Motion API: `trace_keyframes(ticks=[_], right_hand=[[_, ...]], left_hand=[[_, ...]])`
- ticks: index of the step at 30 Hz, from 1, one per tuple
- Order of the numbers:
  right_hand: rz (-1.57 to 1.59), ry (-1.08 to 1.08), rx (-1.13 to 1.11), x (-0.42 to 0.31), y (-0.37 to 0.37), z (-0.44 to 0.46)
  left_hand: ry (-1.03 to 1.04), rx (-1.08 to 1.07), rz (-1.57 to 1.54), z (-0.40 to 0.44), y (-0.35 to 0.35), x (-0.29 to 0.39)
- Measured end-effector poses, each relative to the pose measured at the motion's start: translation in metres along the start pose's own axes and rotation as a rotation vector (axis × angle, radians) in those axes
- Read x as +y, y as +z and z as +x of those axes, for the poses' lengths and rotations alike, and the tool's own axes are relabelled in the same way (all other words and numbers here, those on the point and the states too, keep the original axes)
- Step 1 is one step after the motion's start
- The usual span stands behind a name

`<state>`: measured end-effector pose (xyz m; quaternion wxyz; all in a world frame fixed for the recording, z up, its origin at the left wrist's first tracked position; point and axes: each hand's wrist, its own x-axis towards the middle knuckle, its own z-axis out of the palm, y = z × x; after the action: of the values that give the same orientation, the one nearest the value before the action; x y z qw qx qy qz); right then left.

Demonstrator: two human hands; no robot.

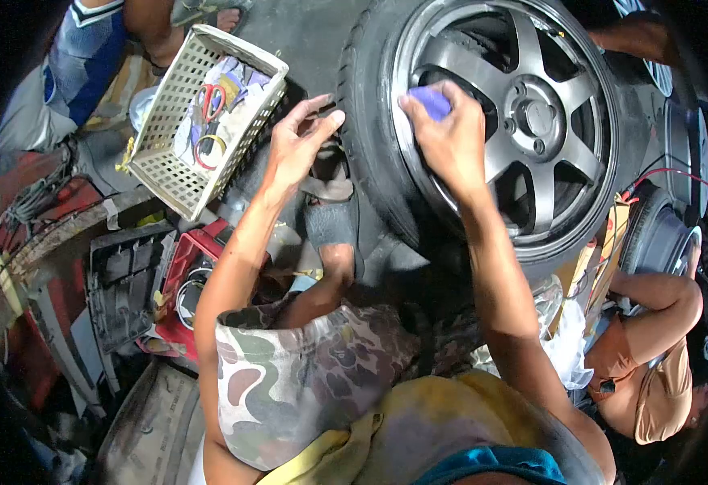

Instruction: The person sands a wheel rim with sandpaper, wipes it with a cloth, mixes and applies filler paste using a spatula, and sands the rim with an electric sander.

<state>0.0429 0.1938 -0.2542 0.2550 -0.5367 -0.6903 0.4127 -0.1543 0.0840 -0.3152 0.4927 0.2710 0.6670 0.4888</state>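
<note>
My right hand [451, 137] pinches a folded purple sheet of what looks like sandpaper [430, 103] at the lip of a wheel rim. The grey alloy wheel [524, 48] has several spokes and a round centre cap [540, 118], and a black tire [370, 137] surrounds it. Just left of the tire, my left hand [301, 141] hangs with thumb and fingers apart and slightly bent, nothing visible between them. Under that hand is my foot in a dark slipper [331, 225].
A cream plastic basket [148, 166] at upper left holds red-handled scissors [211, 103] and rags. Below it lies a red plastic case [174, 275]. More wheels [653, 234] stand at right, near a seated person [649, 356]. Another person's leg [87, 65] shows at upper left.
</note>
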Motion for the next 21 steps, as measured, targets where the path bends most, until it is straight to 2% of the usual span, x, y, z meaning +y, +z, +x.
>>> trace_keyframes(ticks=[4,5,10,13,15,17,19,21], right_hand=[[-0.097,-0.036,-0.133,0.007,-0.018,-0.031],[-0.09,0.039,-0.133,0.005,-0.022,-0.039],[0.003,0.036,0.039,-0.004,0.004,0.01],[-0.043,-0.03,-0.012,0.003,-0.004,-0.022],[-0.063,-0.028,-0.053,0.007,-0.007,-0.028],[-0.048,-0.105,0.033,0.007,0.002,-0.009],[-0.07,-0.081,0.087,-0.002,0.008,0.02],[-0.07,-0.031,0.015,0.0,0.003,0.005]], left_hand=[[0.024,-0.014,0.04,-0.001,-0.007,-0.001],[0.02,-0.027,0.089,-0.001,-0.007,-0.001],[-0.045,-0.003,-0.069,-0.004,-0.001,-0.003],[-0.025,-0.043,0.052,-0.001,-0.009,-0.002],[-0.029,-0.045,0.02,-0.002,-0.009,-0.006],[-0.069,-0.045,-0.012,0.0,-0.006,-0.006],[-0.049,-0.039,-0.061,-0.003,-0.002,-0.007],[-0.027,-0.045,-0.015,-0.002,-0.005,-0.001]])
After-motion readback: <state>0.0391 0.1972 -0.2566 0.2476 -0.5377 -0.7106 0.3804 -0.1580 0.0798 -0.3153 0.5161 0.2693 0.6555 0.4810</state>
